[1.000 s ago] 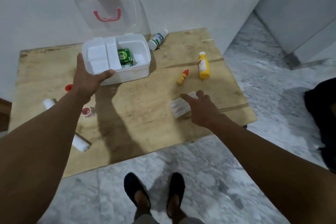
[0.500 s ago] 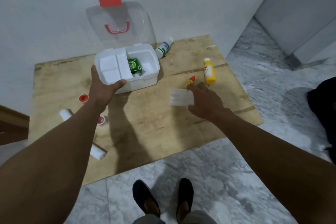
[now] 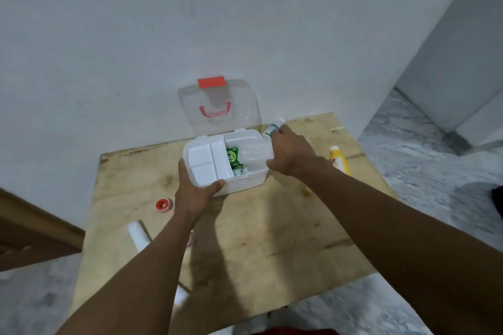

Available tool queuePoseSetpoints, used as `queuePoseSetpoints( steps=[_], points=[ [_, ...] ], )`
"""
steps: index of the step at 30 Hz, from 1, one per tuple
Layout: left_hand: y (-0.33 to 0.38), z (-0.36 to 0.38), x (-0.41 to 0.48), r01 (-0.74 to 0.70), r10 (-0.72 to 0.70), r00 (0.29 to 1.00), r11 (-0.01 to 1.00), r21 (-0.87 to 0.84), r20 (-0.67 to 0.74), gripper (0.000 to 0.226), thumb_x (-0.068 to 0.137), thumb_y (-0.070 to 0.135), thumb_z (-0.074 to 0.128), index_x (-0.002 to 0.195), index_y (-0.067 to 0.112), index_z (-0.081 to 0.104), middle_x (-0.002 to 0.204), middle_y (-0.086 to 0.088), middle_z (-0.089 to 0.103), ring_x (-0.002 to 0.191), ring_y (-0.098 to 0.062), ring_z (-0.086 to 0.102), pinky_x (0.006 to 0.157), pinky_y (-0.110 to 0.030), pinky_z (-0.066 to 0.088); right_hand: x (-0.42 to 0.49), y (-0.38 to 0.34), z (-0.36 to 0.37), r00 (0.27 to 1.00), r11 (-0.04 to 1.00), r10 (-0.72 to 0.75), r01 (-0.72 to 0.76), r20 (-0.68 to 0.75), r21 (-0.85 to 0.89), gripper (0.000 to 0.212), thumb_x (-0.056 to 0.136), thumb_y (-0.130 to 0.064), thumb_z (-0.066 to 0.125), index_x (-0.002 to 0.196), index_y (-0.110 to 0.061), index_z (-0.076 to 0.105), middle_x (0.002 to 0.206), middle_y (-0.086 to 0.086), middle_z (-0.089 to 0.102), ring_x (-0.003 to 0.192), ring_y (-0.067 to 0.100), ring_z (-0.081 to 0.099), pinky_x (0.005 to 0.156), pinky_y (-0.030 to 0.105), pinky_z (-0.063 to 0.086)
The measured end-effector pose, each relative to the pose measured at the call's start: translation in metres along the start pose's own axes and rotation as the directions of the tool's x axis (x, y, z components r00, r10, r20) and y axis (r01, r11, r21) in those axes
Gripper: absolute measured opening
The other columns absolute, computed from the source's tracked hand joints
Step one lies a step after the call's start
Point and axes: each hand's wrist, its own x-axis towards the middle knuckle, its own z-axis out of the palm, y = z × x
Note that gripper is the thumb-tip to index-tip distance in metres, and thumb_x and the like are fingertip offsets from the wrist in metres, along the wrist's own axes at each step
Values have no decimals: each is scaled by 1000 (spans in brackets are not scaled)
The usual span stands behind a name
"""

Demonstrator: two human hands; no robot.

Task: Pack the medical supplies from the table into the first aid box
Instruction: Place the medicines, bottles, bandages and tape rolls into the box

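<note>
Left hand [image 3: 194,193] gripping near corner of white plastic first aid box [image 3: 253,175] on plywood bench [image 3: 272,226]; right hand [image 3: 290,153] pinching clear flat packet [image 3: 254,153], lowering over right compartment.

From my side, the clear packet [image 3: 255,153] in the right hand [image 3: 292,155] is blurred, so I cannot read its contents. This hand hides most of the white bottle [image 3: 270,129] behind the box. My right arm covers the lower part of the yellow bottle [image 3: 337,159]. My left arm hides the middle of the white roll [image 3: 138,235] and a small reddish thing [image 3: 190,239]. The green packet [image 3: 232,158] is only partly visible.
</note>
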Motion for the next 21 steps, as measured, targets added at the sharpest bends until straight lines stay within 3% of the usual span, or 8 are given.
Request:
queuePoseSetpoints(
  steps=[4,8,12,17,21],
  points=[
    [1,-1,2,2,-2,1000,1000,9,5,94,62,34,86,139,32,32,125,12,55,114,-18,54,94,-45,51,33,-16,6,994,993,-79,85,80,-77,42,82,-20,68,120,-7,53,127,13,47,106,31,59,81,34,48],
    [3,-1,1,-1,1,1000,1000,0,-13,91,62,34,86,138,34,35,121,27,56,114,-4,56,90,-38,53,58,-25,19,983,989,-109,122,151,-82,41,84,-17,66,121,-6,52,129,15,44,106,32,59,80,35,49],
    [3,0,1,9,-9,999,1000,9,-32,92,65,36,85,141,30,34,127,17,54,118,-6,54,91,-43,56,75,-28,38,978,991,-128,133,167,-19,48,86,-23,66,128,-8,48,131,18,42,104,33,59,84,36,49],
    [0,0,3,38,-37,998,999,21,-45,93,66,36,86,142,30,33,128,14,56,120,-10,55,90,-47,56,85,-32,65,980,985,-118,95,162,147,60,84,-33,70,135,-12,48,134,20,50,123,33,49,98,37,44],
    [-1,0,3,47,-46,998,999,27,-52,94,67,39,87,143,30,32,131,11,55,122,-13,54,89,-46,57,90,-40,73,987,960,-115,81,114,269,61,85,-24,72,138,-12,44,128,16,58,119,31,54,98,37,45]
  ],
)
